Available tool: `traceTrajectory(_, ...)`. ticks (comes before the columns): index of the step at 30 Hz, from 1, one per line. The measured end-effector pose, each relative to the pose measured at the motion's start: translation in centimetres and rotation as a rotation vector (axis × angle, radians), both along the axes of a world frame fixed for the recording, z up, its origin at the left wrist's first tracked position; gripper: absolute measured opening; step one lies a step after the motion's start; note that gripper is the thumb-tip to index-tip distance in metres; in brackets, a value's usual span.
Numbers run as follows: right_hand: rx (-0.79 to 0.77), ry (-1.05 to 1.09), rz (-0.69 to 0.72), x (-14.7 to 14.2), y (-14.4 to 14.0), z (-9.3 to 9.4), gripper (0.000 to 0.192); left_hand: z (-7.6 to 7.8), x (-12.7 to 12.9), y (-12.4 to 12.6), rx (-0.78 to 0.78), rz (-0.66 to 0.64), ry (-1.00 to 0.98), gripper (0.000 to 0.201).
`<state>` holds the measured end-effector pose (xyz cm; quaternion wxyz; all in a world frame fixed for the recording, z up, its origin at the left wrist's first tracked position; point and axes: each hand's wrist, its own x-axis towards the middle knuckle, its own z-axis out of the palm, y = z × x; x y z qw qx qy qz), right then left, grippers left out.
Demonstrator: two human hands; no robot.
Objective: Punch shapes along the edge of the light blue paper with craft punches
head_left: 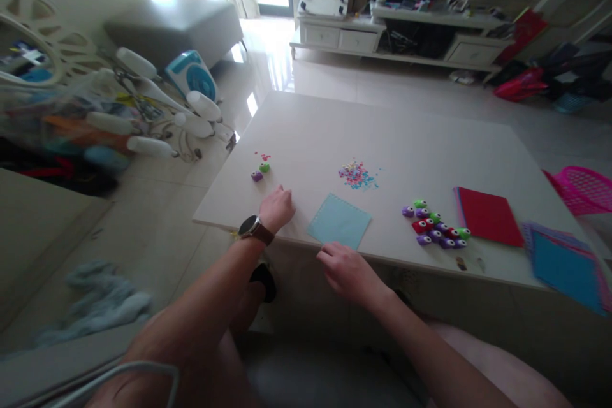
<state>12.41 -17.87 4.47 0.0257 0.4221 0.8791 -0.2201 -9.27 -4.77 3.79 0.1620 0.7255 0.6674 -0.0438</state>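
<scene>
The right hand (pixel 351 274) hangs loosely curled and empty at the table (pixel 430 140) edge, just below the light blue sheet (pixel 339 221). The left hand (pixel 276 208), watch on its wrist, rests knuckles-up on the table, holding nothing visible. Beyond it sit two small punches (pixel 261 171).

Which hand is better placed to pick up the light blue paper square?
Probably the right hand: its fingertips sit at the near edge of the light blue paper square. The left hand rests farther left, nearer the two small punches.
</scene>
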Motion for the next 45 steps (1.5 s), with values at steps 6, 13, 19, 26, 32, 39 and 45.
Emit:
traceTrajectory(6, 0.011, -0.026, -0.008, 0.6, -0.1, -0.1, 0.014, -0.9, -2.0, 1.3, 0.086, 0.028, -0.025, 0.043)
traceTrajectory(13, 0.085, -0.08, -0.19, 2.3, 0.7, 0.2, 0.013, -2.3, 2.8, -1.3, 0.06, -0.477, -0.43, 0.03)
traceTrajectory(19, 0.064, -0.16, -0.503, 6.5, 3.4, 0.9, 0.022, -2.5, 6.0, -4.3, -0.077, -0.717, -0.445, 0.061)
traceTrajectory(26, 0.064, -0.317, -0.881, 13.6, 5.3, 0.2, 0.05, -3.2, 6.7, -5.5, -0.099, -0.763, -0.384, 0.073)
traceTrajectory(32, 0.016, -0.293, -0.899, 15.0, 5.4, -1.7, 0.064, -2.1, 7.1, -6.0, -0.041, -0.724, -0.277, 0.059)
traceTrajectory(39, 0.093, -0.232, -0.775, 13.1, 5.6, -1.6, 0.045, -2.5, 7.3, -6.0, -0.007, -0.672, -0.276, 0.057)
traceTrajectory(45, 0.014, -0.079, -0.702, 11.3, 5.5, -2.3, 0.042, -2.2, 7.6, -5.6, -0.014, -0.644, -0.265, 0.026)
